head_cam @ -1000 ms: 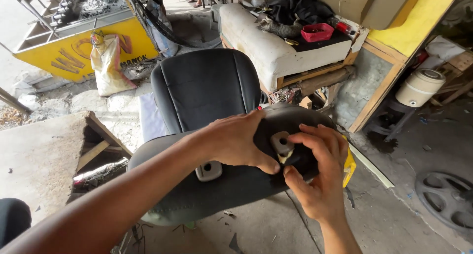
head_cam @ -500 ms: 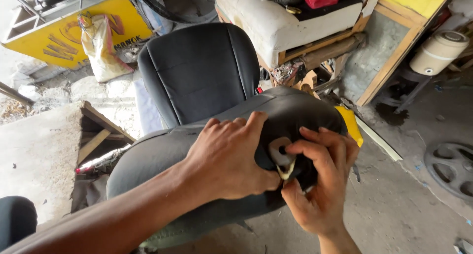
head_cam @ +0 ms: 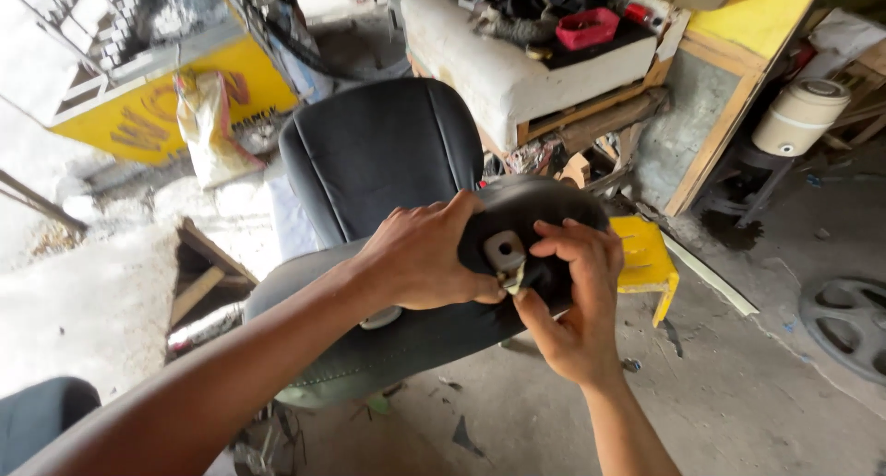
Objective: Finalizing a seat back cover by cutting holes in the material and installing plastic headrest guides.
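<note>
Amid the clutter of an open-air workshop, a black upholstered car seat (head_cam: 378, 153) dominates the frame, its backrest folded toward the camera and its dark underside (head_cam: 434, 333) filling the middle ground. Behind it sits a cream foam cushion block (head_cam: 498, 65) on a wooden frame, with a red tray (head_cam: 588, 27) on top, and to the left a yellow painted cart (head_cam: 129, 116) with a filled plastic sack (head_cam: 208, 130) leaning against it. A yellow plastic stool (head_cam: 643, 259) stands just beside the seat on the stained concrete floor (head_cam: 738, 393), and a cream canister (head_cam: 799, 116) rests well off to the right near a steel wheel rim (head_cam: 849, 324).

The person's left hand (head_cam: 420, 255) is closed over the rounded top edge of the seat, thumb pressed beside a small pale plastic headrest guide (head_cam: 505, 251) set into the upholstery. The right hand (head_cam: 572, 291) reaches up from below, fingers curled over the same edge and fingertips pinching at the guide's lower lip; whether it holds any small tool cannot be told.

A second pale fitting (head_cam: 380, 317) shows lower on the seat, mostly hidden under the left wrist.

Judging by the grip, the main risk is that the plastic guide snaps or pops loose suddenly under prying force, letting fingers slip against a hard edge, or that the unsupported seat rolls off balance.
</note>
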